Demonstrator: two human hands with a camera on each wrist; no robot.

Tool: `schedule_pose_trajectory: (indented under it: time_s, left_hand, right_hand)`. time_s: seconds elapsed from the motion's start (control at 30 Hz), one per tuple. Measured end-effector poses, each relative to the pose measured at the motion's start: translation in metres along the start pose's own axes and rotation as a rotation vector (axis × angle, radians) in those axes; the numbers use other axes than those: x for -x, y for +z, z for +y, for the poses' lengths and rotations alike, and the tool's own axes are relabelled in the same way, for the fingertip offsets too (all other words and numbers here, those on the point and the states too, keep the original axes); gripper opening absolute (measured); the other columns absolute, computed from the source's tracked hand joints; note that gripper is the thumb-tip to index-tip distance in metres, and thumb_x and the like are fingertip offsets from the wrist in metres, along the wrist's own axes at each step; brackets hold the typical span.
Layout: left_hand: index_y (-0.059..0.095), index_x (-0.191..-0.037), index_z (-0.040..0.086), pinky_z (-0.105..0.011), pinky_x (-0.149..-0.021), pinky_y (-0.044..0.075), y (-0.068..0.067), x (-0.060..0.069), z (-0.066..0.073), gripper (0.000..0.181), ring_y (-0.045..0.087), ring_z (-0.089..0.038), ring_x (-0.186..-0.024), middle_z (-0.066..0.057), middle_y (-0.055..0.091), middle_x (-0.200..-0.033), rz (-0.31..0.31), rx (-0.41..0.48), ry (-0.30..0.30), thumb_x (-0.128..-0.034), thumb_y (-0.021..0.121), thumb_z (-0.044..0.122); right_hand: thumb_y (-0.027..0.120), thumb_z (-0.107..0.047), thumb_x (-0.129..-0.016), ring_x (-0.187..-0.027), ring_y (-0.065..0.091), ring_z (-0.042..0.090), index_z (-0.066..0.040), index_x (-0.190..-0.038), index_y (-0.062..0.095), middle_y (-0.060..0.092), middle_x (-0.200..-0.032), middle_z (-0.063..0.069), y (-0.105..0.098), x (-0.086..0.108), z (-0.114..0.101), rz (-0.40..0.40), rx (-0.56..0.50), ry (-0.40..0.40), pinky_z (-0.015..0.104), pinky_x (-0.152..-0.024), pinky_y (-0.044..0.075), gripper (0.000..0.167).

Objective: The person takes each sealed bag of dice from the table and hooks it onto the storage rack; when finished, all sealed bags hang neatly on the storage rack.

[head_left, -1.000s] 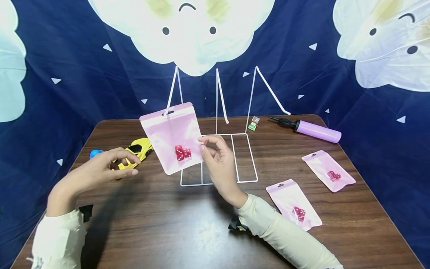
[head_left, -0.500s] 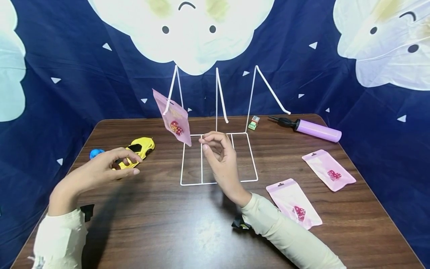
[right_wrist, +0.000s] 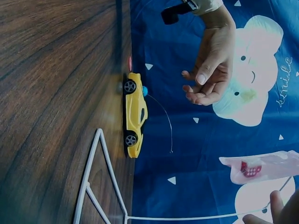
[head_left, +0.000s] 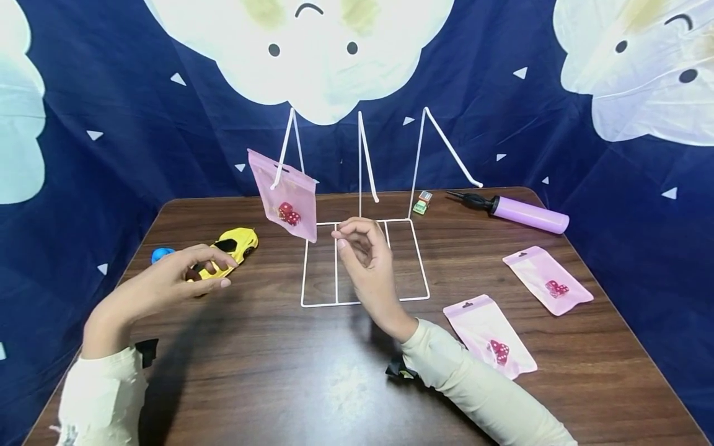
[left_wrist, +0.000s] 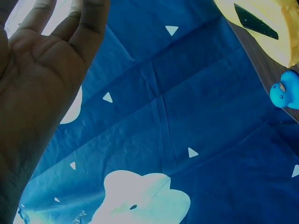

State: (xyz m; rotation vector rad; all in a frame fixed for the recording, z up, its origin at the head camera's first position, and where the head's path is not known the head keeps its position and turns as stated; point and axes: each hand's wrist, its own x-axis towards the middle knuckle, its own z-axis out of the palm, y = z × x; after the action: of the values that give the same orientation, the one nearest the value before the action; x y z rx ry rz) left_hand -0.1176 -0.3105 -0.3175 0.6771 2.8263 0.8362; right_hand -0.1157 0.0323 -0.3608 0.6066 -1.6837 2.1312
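Over my feeds I counted three bags (head_left: 292,191) (head_left: 486,328) (head_left: 543,272), two hands (head_left: 192,272) (head_left: 368,263), one rack (head_left: 336,266), one yellow car (right_wrist: 135,112), one blue duck (left_wrist: 286,94) and one pump (head_left: 530,215).

We see a dark brown wood-grain table (head_left: 251,359) with a bright patch of reflected light (head_left: 348,384), backed by navy fabric (head_left: 139,136) printed with white clouds (head_left: 318,68) and small triangles (head_left: 520,73).

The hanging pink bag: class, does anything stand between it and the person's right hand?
Nothing visible does. In the head view, only a small open gap separates the right hand from the near edge of the hanging pink bag.
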Motion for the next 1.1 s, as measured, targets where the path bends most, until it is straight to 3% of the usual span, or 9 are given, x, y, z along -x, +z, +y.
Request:
schedule_pose_trajectory:
  time_s: [0.1, 0.33, 0.47, 0.6, 0.87, 1.1]
  left_hand:
    - [0.072, -0.128, 0.014, -0.026, -0.08, 0.052, -0.002, -0.002, 0.0, 0.026, 0.06, -0.011, -0.102, -0.001, 0.069, -0.122, -0.016, -0.003, 0.004, -0.1025, 0.077, 0.017]
    - [0.072, -0.126, 0.014, -0.026, -0.081, 0.052, -0.001, -0.003, 0.0, 0.026, 0.061, -0.011, -0.099, 0.003, 0.069, -0.114, -0.017, -0.015, -0.005, -0.1009, 0.079, 0.018]
    - [0.073, -0.124, 0.013, -0.026, -0.079, 0.052, -0.001, -0.006, -0.001, 0.025, 0.06, -0.009, -0.097, 0.005, 0.068, -0.11, -0.004, -0.021, 0.033, -0.0999, 0.079, 0.016]
    - [0.073, -0.123, 0.014, -0.027, -0.079, 0.053, 0.002, -0.01, 0.0, 0.025, 0.06, -0.007, -0.099, 0.007, 0.068, -0.11, 0.013, -0.017, 0.07, -0.0989, 0.08, 0.014]
    - [0.073, -0.126, 0.013, -0.033, -0.087, 0.056, 0.008, -0.018, 0.006, 0.029, 0.061, -0.011, -0.105, 0.003, 0.071, -0.12, -0.024, -0.031, 0.032, -0.0987, 0.081, 0.018]
    - [0.075, -0.121, 0.015, -0.034, -0.087, 0.055, 0.013, -0.021, 0.007, 0.025, 0.06, -0.012, -0.103, 0.006, 0.07, -0.115, -0.035, 0.01, 0.057, -0.0974, 0.082, 0.016]
  right_hand:
    - [0.06, 0.007, -0.103, -0.117, 0.068, 0.018, 0.014, -0.118, 0.057, 0.06, -0.126, 0.019, 0.0, -0.002, 0.0, 0.009, -0.008, -0.014, 0.039, -0.107, 0.054, 0.017]
    - [0.059, 0.008, -0.102, -0.116, 0.066, 0.016, 0.016, -0.118, 0.054, 0.054, -0.125, 0.033, 0.001, -0.001, 0.0, -0.009, -0.04, -0.039, 0.034, -0.107, 0.053, 0.018]
    - [0.058, 0.009, -0.102, -0.115, 0.066, 0.015, 0.015, -0.118, 0.053, 0.059, -0.121, 0.028, 0.001, -0.001, 0.003, -0.009, -0.04, -0.04, 0.034, -0.107, 0.053, 0.018]
    - [0.058, 0.009, -0.102, -0.113, 0.066, 0.016, 0.016, -0.118, 0.053, 0.06, -0.119, 0.03, -0.001, -0.001, 0.004, -0.014, -0.026, -0.037, 0.033, -0.105, 0.054, 0.019]
    - [0.059, 0.009, -0.101, -0.115, 0.067, 0.017, 0.016, -0.12, 0.054, 0.058, -0.12, 0.038, -0.005, 0.0, 0.004, -0.039, -0.015, -0.026, 0.04, -0.106, 0.055, 0.02]
    - [0.059, 0.007, -0.102, -0.115, 0.067, 0.017, 0.014, -0.122, 0.054, 0.059, -0.121, 0.036, -0.007, 0.0, 0.004, -0.039, -0.001, -0.011, 0.033, -0.103, 0.055, 0.022]
